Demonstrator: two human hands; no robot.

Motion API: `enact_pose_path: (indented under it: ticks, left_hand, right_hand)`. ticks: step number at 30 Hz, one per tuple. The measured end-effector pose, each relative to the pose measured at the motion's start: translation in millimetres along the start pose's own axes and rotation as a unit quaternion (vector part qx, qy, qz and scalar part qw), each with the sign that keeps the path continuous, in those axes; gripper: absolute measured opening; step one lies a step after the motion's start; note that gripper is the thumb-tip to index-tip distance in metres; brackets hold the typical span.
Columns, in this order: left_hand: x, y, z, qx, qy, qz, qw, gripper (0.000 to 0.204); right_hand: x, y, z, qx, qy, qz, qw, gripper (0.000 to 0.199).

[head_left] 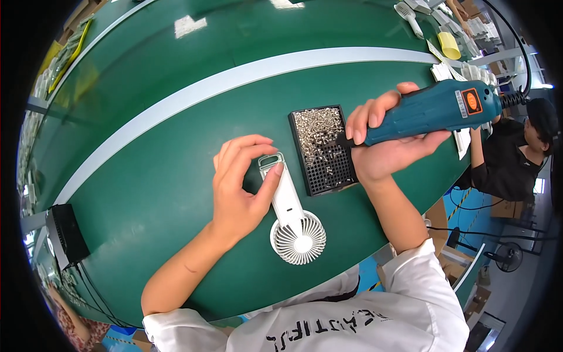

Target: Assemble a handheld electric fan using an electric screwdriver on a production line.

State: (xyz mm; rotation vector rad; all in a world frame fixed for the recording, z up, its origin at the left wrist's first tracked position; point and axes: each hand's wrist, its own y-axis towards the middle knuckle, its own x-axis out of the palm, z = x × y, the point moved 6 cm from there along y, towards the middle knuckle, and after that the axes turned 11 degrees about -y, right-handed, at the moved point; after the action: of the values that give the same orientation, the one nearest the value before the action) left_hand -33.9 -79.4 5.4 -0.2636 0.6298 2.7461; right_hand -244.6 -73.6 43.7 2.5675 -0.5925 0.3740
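Note:
My right hand [390, 126] is closed around a teal electric screwdriver [431, 111], its dark tip end over the screw tray. That black tray [317, 192] has a grid of holes, with a heap of small silver screws [319, 126] in its far part and a few scattered nearer. A white handheld fan [288, 202] lies on the green table, its round slatted head [299, 237] toward me. My left hand [243, 182] grips the fan's handle end between thumb and fingers, beside the loop at its far tip. The screwdriver's bit is hidden against the tray.
A pale strip [252, 73] curves across the green table [152, 176]. At the left edge stands a black box [67, 234] with cables. Another white fan [409, 19] and a yellow cup-like piece [449, 45] lie at the far right. A person in black [510, 155] sits at right.

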Motion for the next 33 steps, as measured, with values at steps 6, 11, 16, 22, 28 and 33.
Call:
enact_pose_path:
  ticks: [6,11,16,22,28,33]
  left_hand:
    - [1,1,-1,0.0,-0.002,-0.026,1.0,0.013]
    - [2,1,-2,0.0,0.003,-0.028,1.0,0.01]
    - [1,-1,-1,-0.012,-0.019,-0.028,0.999,0.011]
    - [9,0,20,0.098,-0.001,-0.077,0.992,0.031]
    - [15,-3,21,0.093,-0.048,-0.093,0.99,0.025]
    - [17,-8,12,0.058,-0.082,-0.099,0.99,0.016]
  right_hand:
    - [1,2,-5,0.007,0.021,0.005,1.0,0.091]
    - [-1,-1,2,0.023,-0.03,0.005,0.999,0.085]
    - [5,-2,-21,0.009,0.013,0.007,1.0,0.081]
    - [19,-7,-33,0.02,0.048,-0.016,0.999,0.075]
    - [36,-17,-33,0.051,0.089,-0.063,0.993,0.073]
    - [40,-21,-25,0.072,0.104,-0.08,0.989,0.077]
